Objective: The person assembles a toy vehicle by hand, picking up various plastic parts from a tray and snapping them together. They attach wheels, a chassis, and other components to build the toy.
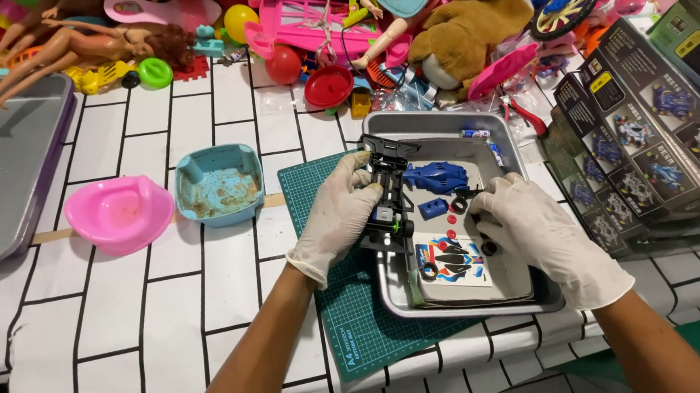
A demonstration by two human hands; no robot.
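A: Entry. Left hand [339, 212], in a thin whitish glove, is closed around a black plastic toy car frame [389, 192]. Confirm?

B: Confirmed. Fingers wrap its left side; the frame is long and narrow, hard matte plastic, with a small green part and a bluish piece near its lower end. It sits over the left rim of the metal tray [484, 125].

A: Right hand [538, 228]?

B: Also gloved. Fingers curled downward inside the tray, tips at a small black round part [489, 247]. Cannot tell whether it is pinched or only touched.

A: Tray contents.

B: Tray is brushed steel, rectangular, rounded corners. A grey sheet lines the bottom. On it: a glossy blue car shell [435, 177], a small blue block [432, 207], a few tiny red discs and a sticker sheet [453, 259] printed in blue, red and black.

A: Under the tray?

B: A green cutting mat [359, 318] with a fine grid, lying on a white cloth with black brick lines.

A: Surroundings.

B: Left of the mat, a teal square bowl [220, 182], stained brown inside, and a smooth pink bowl [118, 212]. A second steel tray [7, 167] at far left. Dark printed boxes [653, 134] stacked at right. Dolls [84, 43] and mixed plastic toys along the far edge.
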